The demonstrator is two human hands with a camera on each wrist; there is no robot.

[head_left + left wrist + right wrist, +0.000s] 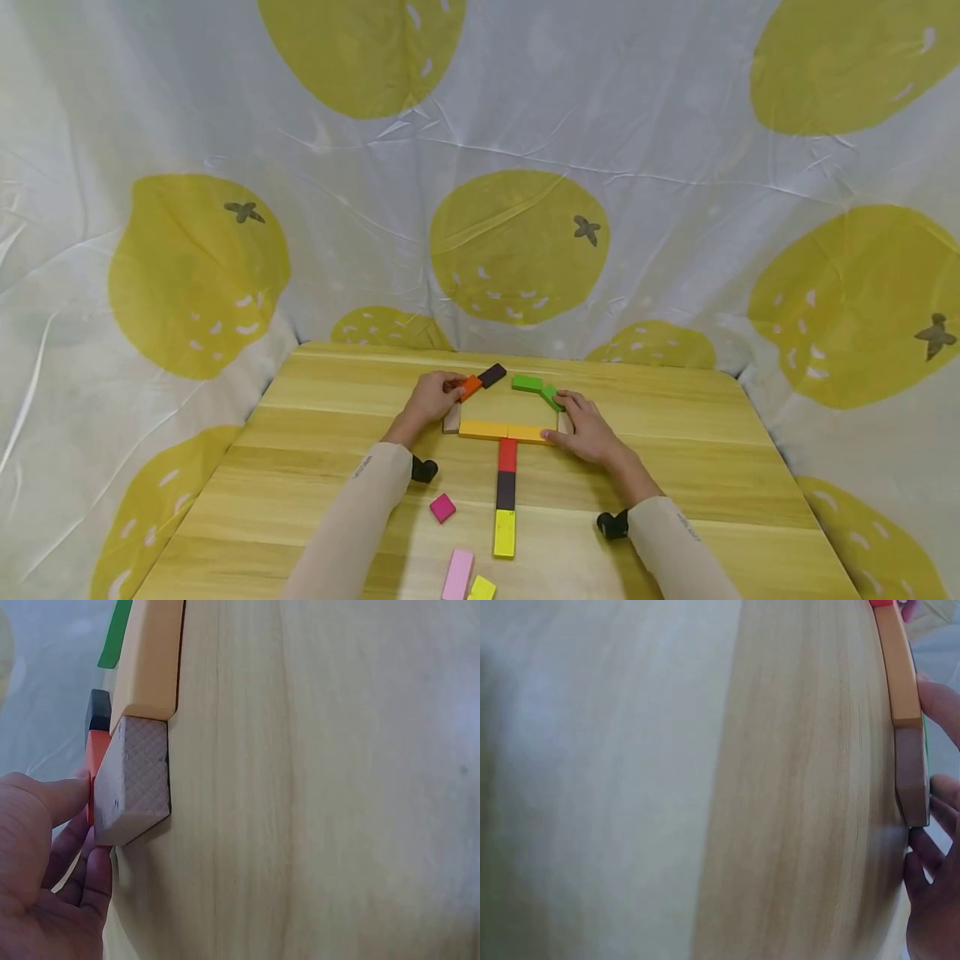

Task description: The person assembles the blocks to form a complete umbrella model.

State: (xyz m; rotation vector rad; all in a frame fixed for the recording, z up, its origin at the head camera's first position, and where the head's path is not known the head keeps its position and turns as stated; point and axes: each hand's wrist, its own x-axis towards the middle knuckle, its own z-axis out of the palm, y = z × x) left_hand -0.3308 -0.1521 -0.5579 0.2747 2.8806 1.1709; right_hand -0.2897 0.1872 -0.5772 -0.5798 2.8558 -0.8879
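Observation:
Wooden blocks form an outline on the table. My left hand (pixel 433 397) pinches an orange-red block (pixel 470 387), which meets a dark block (pixel 492 375) at its far end. A pale wood block (pixel 135 780) lies beside those fingers. My right hand (pixel 591 430) spreads over the opposite side: its forefinger touches the slanted green block (pixel 551 397), its thumb rests at a yellow-orange block (pixel 525 432). Another green block (pixel 527 382) lies further back. In the right wrist view, a brownish wood block (pixel 910 772) lies by the bent fingers, which partly hide behind it.
Red (pixel 507 455), dark purple (pixel 506 490) and yellow (pixel 505 533) blocks run in a line toward me. Loose magenta (pixel 442 508), pink (pixel 457 575) and yellow (pixel 482 588) blocks lie nearer. A lemon-print cloth (pixel 517 142) hangs behind the wooden table (pixel 675 433).

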